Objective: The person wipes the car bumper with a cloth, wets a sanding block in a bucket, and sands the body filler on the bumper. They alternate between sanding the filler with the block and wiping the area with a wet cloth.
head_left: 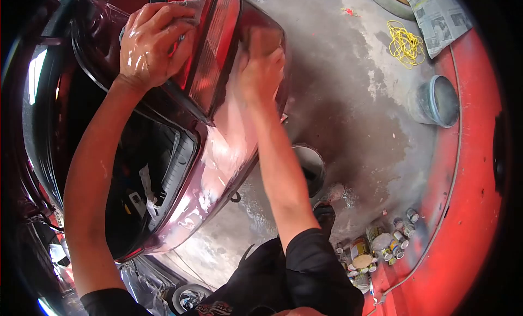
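My left hand (155,43), wet and shiny, presses a grey wet cloth (193,10) against the car beside the red tail light (215,49). The fingers curl over the cloth. My right hand (264,68) is blurred by motion on the pale, sanded-looking corner of the car's rear bumper (231,117), right of the tail light. Its fingers are bent, and whatever may be under them is hidden. Below my left hand is the dark open trunk (131,152) of the dark red car.
A bucket (309,166) stands on the wet floor near my right forearm. Farther right are another bucket (444,101), a yellow cord (405,43) and newspaper (438,16). Several paint cans (361,253) sit beside a red panel (468,180) at the right.
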Action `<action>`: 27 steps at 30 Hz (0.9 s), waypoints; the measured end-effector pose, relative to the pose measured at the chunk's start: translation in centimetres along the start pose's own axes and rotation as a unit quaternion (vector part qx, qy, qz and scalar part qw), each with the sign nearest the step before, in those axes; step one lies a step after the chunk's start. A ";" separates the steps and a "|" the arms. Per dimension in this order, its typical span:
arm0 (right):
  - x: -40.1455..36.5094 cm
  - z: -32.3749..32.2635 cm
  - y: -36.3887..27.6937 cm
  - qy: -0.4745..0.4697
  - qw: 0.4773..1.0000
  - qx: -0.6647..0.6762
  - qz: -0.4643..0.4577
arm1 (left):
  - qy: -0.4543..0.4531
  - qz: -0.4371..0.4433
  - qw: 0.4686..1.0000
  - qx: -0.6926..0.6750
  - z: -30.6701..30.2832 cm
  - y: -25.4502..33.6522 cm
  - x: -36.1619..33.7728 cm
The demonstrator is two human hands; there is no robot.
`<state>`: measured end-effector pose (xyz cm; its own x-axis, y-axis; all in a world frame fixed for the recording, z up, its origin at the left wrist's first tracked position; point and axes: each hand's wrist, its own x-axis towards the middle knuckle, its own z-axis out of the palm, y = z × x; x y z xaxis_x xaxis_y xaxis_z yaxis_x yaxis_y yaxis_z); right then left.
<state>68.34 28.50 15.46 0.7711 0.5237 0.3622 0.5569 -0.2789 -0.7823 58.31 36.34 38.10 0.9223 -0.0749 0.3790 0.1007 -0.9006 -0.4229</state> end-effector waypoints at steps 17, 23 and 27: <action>-1.7 0.2 -0.8 0.027 0.999 0.021 -0.010 | -0.009 -0.015 1.000 -0.008 -0.1 -0.3 -0.1; 3.4 -0.6 1.5 -0.077 0.992 0.073 0.070 | 0.000 -0.010 1.000 -0.004 0.0 0.0 0.1; 4.2 0.1 2.5 -0.073 0.991 0.076 0.086 | -0.010 -0.003 1.000 -0.003 -0.1 0.1 0.3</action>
<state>72.94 30.05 14.98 0.7916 0.5928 0.1479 0.3597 -0.2564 -0.8972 58.52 36.15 38.24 0.9287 -0.0608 0.3659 0.1047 -0.9034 -0.4158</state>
